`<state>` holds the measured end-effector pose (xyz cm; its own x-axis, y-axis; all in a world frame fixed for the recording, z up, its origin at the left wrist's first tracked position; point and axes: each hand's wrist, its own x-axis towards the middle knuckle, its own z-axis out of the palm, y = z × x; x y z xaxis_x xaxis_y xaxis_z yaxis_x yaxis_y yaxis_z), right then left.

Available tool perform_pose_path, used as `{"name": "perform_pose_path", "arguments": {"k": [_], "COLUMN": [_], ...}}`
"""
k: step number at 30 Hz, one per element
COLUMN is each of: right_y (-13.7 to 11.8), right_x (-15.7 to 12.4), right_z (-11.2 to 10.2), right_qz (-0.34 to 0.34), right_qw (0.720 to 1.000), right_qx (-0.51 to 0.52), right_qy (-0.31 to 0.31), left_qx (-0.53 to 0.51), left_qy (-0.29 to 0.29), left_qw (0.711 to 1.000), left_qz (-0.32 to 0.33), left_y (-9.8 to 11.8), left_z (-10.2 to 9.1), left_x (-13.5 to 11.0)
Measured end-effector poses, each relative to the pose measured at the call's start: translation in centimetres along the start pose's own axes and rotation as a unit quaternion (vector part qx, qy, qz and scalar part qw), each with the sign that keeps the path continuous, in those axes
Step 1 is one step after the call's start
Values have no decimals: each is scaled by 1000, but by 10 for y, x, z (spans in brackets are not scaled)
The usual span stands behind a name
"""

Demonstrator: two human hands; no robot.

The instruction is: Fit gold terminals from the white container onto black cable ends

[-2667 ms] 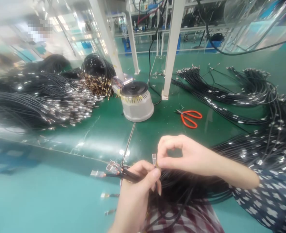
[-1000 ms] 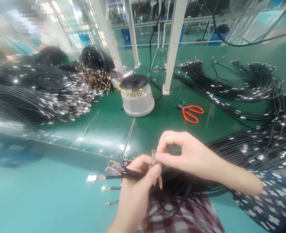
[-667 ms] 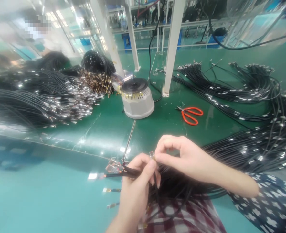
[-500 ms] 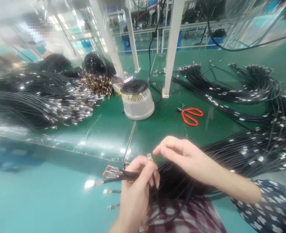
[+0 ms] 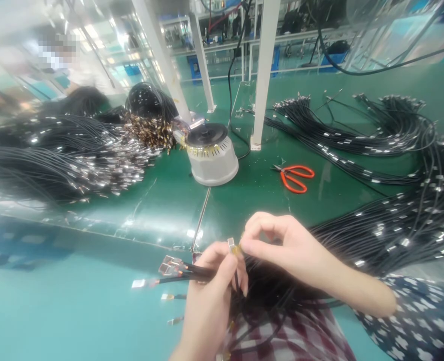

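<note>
My left hand (image 5: 208,296) is closed around a small bunch of thin black cables (image 5: 191,272) whose silver metal ends (image 5: 168,264) stick out to the left. Its thumb and forefinger also steady one upright cable tip (image 5: 231,245). My right hand (image 5: 282,245) pinches that same tip from the right, thumb against forefinger, with a bit of gold showing at the pinch. A thick bundle of black cables (image 5: 376,235) runs from under my right arm across my lap.
A white round machine with a black top (image 5: 211,153) stands mid-table, a thin rod (image 5: 199,218) running from it toward me. Orange scissors (image 5: 294,176) lie to its right. Piles of black cables (image 5: 67,155) fill the left; more cables (image 5: 357,135) lie at the far right. A white post (image 5: 261,75) stands behind.
My right hand opened briefly off the cable tip and has closed on it again in a pinch. My left hand has kept its bunch and barely shifted.
</note>
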<state>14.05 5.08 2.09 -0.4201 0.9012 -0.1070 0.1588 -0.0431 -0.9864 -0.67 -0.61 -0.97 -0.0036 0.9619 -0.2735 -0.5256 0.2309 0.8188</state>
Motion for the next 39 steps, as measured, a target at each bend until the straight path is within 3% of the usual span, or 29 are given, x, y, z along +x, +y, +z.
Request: {"name": "perform_pose_path", "arguments": {"k": [16, 31, 36, 39], "right_y": [5, 15, 10, 7], "right_x": [4, 7, 1, 1], "right_z": [9, 16, 12, 9], "right_qz": [-11, -65, -94, -59], "right_qw": [1000, 992, 994, 998], "right_qx": [23, 101, 47, 29], "right_qy": [6, -49, -16, 6], "left_qx": [-29, -42, -33, -11], "left_qy": [19, -14, 12, 11], "left_qw": [999, 998, 998, 999], "left_qz": [-41, -41, -43, -43], "left_y": [0, 1, 3, 4], "left_z": [-3, -4, -3, -1], "left_x": [0, -2, -1, -2]}}
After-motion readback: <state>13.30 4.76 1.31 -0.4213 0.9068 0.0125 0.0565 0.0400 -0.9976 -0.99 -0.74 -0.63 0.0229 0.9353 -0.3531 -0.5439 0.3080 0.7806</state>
